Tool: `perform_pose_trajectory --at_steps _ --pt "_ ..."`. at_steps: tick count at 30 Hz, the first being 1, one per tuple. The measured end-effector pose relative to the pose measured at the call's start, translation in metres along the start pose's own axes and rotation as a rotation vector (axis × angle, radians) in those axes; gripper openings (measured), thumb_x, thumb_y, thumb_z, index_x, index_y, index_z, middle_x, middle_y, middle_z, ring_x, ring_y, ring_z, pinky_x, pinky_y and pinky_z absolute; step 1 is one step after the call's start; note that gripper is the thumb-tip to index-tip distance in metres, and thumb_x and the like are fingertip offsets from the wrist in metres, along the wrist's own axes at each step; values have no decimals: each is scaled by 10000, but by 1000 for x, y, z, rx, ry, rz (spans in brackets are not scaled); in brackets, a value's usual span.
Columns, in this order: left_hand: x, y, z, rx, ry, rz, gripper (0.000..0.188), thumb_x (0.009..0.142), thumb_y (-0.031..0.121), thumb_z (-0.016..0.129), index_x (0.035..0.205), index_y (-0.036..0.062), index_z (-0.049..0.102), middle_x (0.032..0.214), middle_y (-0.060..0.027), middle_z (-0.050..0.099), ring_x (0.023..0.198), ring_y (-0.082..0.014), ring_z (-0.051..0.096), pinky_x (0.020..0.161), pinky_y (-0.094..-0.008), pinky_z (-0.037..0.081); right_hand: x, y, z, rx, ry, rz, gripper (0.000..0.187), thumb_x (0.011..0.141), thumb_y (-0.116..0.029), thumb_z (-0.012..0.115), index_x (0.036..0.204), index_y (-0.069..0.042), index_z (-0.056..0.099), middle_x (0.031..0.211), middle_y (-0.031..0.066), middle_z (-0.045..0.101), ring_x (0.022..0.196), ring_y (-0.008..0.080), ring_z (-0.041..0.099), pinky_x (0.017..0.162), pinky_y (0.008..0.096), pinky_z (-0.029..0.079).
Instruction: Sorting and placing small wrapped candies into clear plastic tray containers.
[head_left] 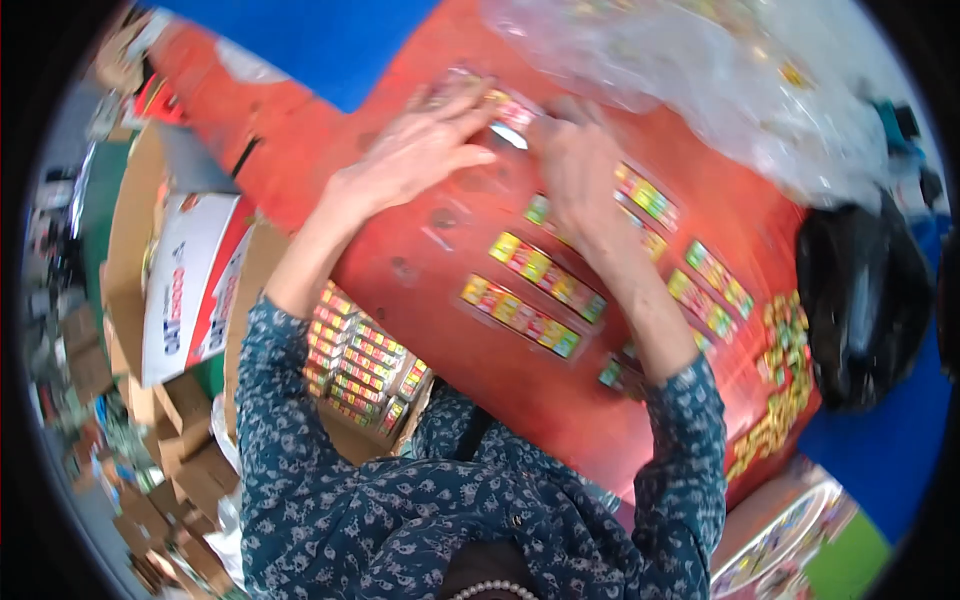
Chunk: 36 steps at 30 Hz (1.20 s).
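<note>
A short clear-wrapped strip of small red and yellow pieces [512,112] lies across the red table between my hands. My left hand [425,135] reaches over its left end, fingers stretched out and thumb apart. At its right end, my right hand [578,160] has its fingers curled in on the strip; motion smears the fingertips. Below my right hand are two similar multicoloured strips, an upper one [547,277] and a lower one [520,316]. More strips lie right of my right forearm, among them one near the hand [646,196] and one farther right [719,279].
Clear plastic bagging [690,90] covers the far right of the red table [400,270]. Loose yellow pieces [780,385] are heaped along its right edge, beside a black bag [850,300]. At left stands an open carton [190,280]; packed strips [365,365] fill a box by my lap.
</note>
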<state>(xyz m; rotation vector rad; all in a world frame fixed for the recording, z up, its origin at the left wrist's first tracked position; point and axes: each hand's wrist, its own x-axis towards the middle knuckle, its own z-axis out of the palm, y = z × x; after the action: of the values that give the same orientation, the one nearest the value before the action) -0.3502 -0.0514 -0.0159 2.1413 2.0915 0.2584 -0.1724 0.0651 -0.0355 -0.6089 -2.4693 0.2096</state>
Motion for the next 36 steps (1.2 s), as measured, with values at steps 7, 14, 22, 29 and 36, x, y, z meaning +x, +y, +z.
perform_pose_trajectory --at_steps 7,14,22,29,36 --pt "-3 -5 -11 70 -46 -88 667 994 440 521 1540 87 374 1634 -116 286 1522 -297 226 1214 -558 171 -9 -9 6 -82 241 -125 152 761 -151 617 828 -62 720 960 133 657 1019 300 593 806 464 478" --pt "5 3 -12 19 -85 -106 674 1006 462 509 1558 112 347 1645 -86 272 1533 -280 204 1216 -581 150 -82 -15 -89 218 208 38 161 766 -68 584 872 53 597 920 201 573 888 357 570 721 451 479" --pt "28 74 -54 82 35 -28 536 1015 346 544 1428 7 501 1538 -182 425 1410 -350 416 1181 -457 306 -231 65 -223 -282 73 545 287 799 6 670 1085 -12 669 1084 203 640 964 393 613 811 455 525" --pt "88 207 -18 -72 -26 599 399 938 204 643 1283 6 615 1503 -173 464 1419 -360 401 1136 -447 384 -279 89 -228 -322 -100 530 411 900 -105 649 1303 -56 587 1280 133 564 1173 347 516 962 477 464" --pt "115 311 29 -272 -187 894 374 874 115 685 1220 -6 611 1236 -178 591 1130 -371 565 957 -438 486 -306 75 -256 -145 169 689 392 813 15 711 1197 12 633 1138 182 636 998 380 587 869 436 509"
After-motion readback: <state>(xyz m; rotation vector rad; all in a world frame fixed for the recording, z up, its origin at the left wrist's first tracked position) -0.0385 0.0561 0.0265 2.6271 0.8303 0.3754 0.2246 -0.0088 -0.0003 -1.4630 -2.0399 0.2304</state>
